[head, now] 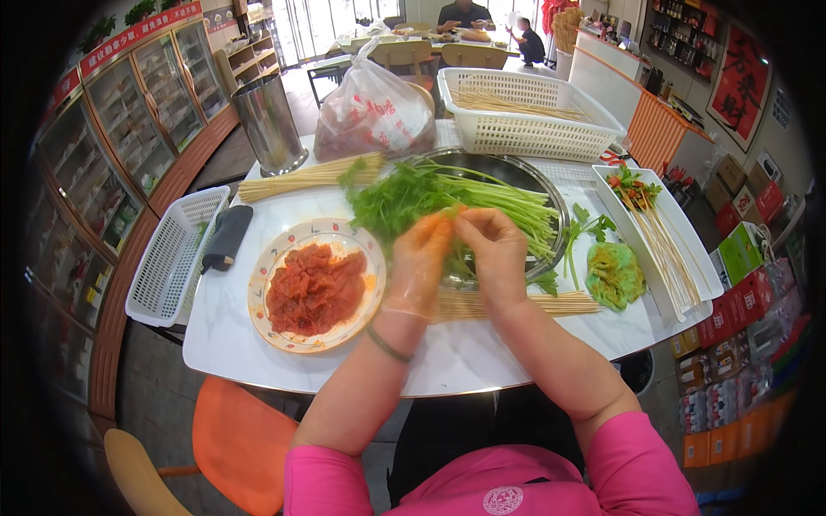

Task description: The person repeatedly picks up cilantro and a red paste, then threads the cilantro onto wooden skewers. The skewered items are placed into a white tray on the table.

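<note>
My left hand (419, 255), in a clear plastic glove stained orange, meets my right hand (495, 248) above a metal bowl (563, 219). Their fingertips pinch a small orange-green piece of food (453, 211), blurred and partly hidden by the fingers. My right hand looks bare. Leafy green stalks (413, 193), resembling celery or coriander, fill the bowl behind the hands. Left of them, a patterned plate (256, 293) bears thin slices of red marinated meat (316, 287). Bamboo skewers (555, 303) lie on the table beneath my wrists.
At right stands a white tray (705, 277) with loaded skewers (635, 193), beside a crumpled green plastic piece (615, 276). More skewers (310, 177), a steel cylinder (268, 122), a full plastic bag (374, 119) and a white basket (535, 138) line the back. Another basket (174, 258) is at left.
</note>
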Demonstrator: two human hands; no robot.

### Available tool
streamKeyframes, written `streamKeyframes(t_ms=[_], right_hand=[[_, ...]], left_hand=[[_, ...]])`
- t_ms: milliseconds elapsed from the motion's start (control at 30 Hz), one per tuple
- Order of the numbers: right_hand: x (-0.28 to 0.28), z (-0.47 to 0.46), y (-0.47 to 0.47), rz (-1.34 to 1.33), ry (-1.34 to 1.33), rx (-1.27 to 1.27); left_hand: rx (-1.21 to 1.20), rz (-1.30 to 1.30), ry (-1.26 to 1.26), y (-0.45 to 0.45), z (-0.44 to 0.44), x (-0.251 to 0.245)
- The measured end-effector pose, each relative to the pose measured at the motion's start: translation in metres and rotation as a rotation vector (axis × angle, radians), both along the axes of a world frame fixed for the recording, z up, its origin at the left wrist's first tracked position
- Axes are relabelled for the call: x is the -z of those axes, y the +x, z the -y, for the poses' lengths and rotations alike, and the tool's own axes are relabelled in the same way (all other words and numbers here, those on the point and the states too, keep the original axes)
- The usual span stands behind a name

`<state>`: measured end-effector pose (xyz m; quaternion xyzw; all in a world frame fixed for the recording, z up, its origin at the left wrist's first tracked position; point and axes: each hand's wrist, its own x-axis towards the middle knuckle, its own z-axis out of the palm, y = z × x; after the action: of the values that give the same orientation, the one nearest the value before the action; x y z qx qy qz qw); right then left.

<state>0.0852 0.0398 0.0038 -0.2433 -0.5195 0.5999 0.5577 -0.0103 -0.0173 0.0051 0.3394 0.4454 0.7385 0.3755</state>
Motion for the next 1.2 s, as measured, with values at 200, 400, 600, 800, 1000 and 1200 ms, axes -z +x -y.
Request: streamKeyframes(t_ms=[200, 400, 600, 800, 1000, 1200], right_hand=[[-0.001, 0.0, 0.007, 0.279, 0.362, 0.206], [-0.012, 0.014, 0.017, 0.406, 0.577, 0.261], [-0.018, 0.012, 0.023, 0.392, 0.388, 0.159], [-0.002, -0.003, 0.025, 0.415, 0.346, 0.077], [0.011, 0.005, 0.017, 0.424, 0.279, -0.274], [-0.001, 0.003, 0.029, 0.4, 0.142, -0.391]], left_hand=[[0.026, 0.002, 0.005, -0.002, -0.002, 0.004], [-0.034, -0.194, 0.098, -0.009, -0.008, 0.019], [-0.067, -0.257, 0.046, -0.007, -0.008, 0.015], [0.023, -0.049, 0.084, -0.012, 0.002, -0.005], [0.163, 0.08, 0.207, -0.017, 0.0, 0.0], [0.259, 0.16, 0.255, -0.018, 0.003, -0.004]])
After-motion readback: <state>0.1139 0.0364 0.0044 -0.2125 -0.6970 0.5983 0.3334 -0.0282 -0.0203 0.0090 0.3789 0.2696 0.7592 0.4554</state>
